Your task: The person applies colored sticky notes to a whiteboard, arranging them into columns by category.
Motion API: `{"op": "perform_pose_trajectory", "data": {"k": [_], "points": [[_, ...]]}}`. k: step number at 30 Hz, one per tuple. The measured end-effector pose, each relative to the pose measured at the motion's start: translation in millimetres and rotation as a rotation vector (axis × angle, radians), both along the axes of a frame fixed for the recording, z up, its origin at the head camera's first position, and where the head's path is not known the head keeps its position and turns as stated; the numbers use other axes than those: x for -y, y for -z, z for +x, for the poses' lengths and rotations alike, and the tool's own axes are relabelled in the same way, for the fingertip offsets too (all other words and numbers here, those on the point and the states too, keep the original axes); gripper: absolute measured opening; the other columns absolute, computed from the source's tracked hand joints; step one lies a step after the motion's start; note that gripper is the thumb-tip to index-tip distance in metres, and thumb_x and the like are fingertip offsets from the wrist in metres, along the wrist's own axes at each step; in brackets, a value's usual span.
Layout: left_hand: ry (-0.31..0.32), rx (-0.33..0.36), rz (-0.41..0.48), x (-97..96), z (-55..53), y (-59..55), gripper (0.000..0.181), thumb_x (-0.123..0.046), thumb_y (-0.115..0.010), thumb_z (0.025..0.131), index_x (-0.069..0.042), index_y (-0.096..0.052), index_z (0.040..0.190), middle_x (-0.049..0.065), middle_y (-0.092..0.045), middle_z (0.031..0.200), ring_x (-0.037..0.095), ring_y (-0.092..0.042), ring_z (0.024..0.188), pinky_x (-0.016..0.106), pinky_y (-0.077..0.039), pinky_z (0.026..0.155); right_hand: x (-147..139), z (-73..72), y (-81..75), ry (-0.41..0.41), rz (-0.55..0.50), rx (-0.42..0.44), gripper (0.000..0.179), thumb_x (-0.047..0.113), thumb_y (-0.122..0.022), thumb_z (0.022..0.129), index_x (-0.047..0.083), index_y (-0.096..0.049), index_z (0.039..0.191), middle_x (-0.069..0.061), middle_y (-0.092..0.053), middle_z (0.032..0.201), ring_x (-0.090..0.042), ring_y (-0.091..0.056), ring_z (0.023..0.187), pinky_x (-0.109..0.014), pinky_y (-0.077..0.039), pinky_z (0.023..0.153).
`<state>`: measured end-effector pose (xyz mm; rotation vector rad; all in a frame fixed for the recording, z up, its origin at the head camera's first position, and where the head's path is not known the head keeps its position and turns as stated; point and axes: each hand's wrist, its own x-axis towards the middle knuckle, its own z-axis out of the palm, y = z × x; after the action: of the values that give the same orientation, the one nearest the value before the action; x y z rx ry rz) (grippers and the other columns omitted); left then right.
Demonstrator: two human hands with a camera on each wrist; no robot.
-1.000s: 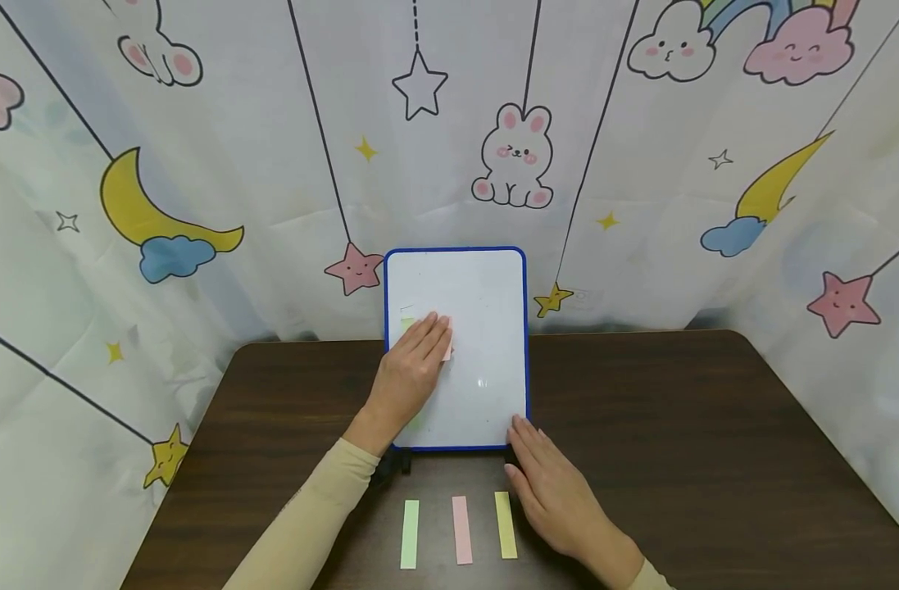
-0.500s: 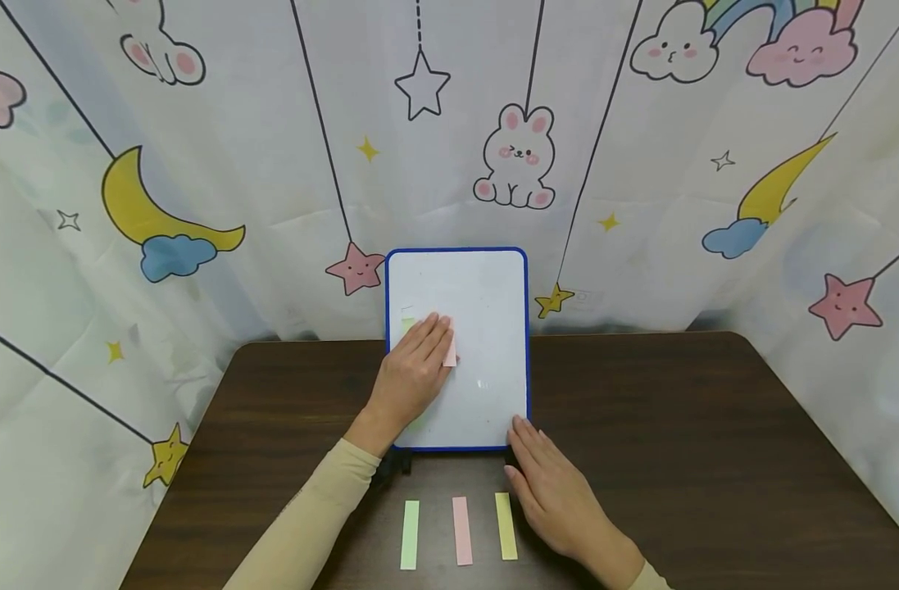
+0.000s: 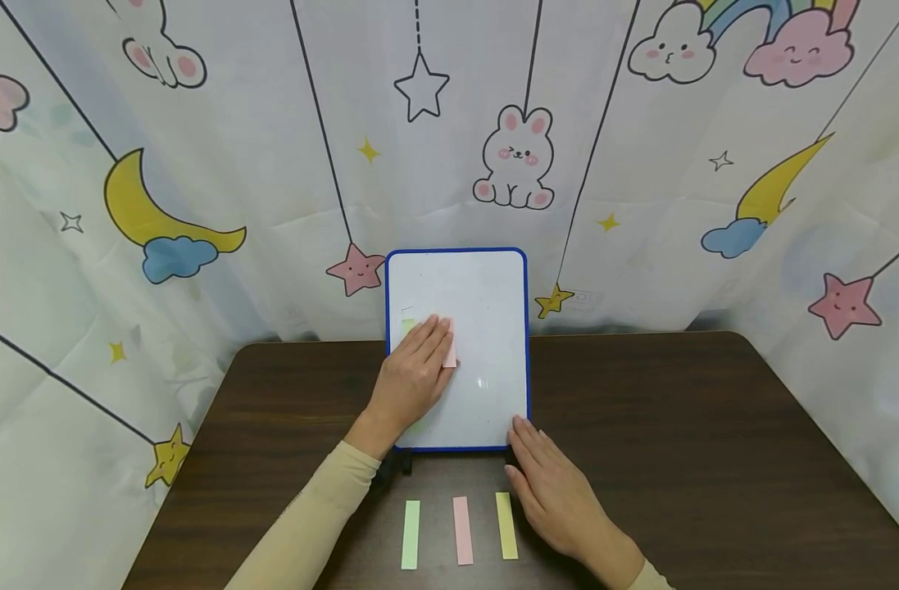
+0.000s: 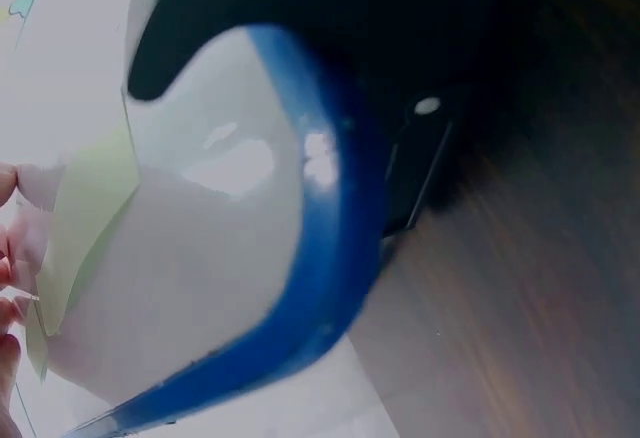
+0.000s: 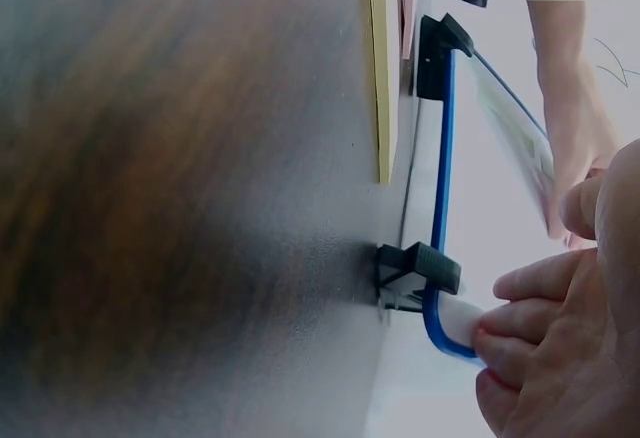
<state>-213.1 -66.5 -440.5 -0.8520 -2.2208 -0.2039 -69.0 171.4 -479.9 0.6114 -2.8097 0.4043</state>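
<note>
A small whiteboard [image 3: 489, 328] with a blue frame stands at the back of the table. My left hand [image 3: 410, 375] lies over its left half, fingers straight, pressing at a pink paper strip [image 3: 450, 356] that is partly covered. Just left of those fingertips, a green strip [image 3: 408, 325] shows on the board. The left wrist view catches pale green paper [image 4: 95, 208] curling off the surface by the fingertips. My right hand [image 3: 556, 496] touches the board's lower right corner with extended fingers, and no object shows in its grip.
In front of the board lie a green pad of strips [image 3: 410, 534], a pink pad [image 3: 463, 531] and a yellow pad [image 3: 506, 526] in a row. Black feet [image 5: 420, 268] hold the board's bottom edge. A printed curtain [image 3: 272, 164] hangs behind the dark table [image 3: 678, 442].
Slightly more of the pink strip shows beside my left fingers, its lower end a little further down and right. My right hand has stayed at the corner.
</note>
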Motion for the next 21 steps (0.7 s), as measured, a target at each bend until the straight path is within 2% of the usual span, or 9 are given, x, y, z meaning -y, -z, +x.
{"op": "perform_pose_trajectory", "data": {"k": [10,21], "points": [[0.021,-0.003,0.006,1.1,4.7,5.7,0.051,-0.032,-0.071,0.089,-0.003,-0.062,0.13,0.012,-0.059,0.139,0.027,-0.054,0.134,0.04,-0.043,0.114,0,-0.8,0.9,0.008,0.008,0.016,0.05,0.031,-0.05,0.101,0.007,-0.047,0.145,-0.008,-0.039,0.157,-0.022,-0.039,0.145,-0.008,0.01,0.119],[0.005,0.02,-0.015,3.2,13.3,12.1,0.048,-0.034,-0.068,0.091,-0.004,-0.064,0.128,0.011,-0.061,0.137,0.026,-0.053,0.134,0.039,-0.042,0.114,-1,-1.2,2.1,0.0,-0.002,0.021,0.051,0.032,-0.05,0.101,0.006,-0.047,0.144,-0.008,-0.038,0.157,-0.022,-0.039,0.145,-0.01,0.008,0.12]]}}
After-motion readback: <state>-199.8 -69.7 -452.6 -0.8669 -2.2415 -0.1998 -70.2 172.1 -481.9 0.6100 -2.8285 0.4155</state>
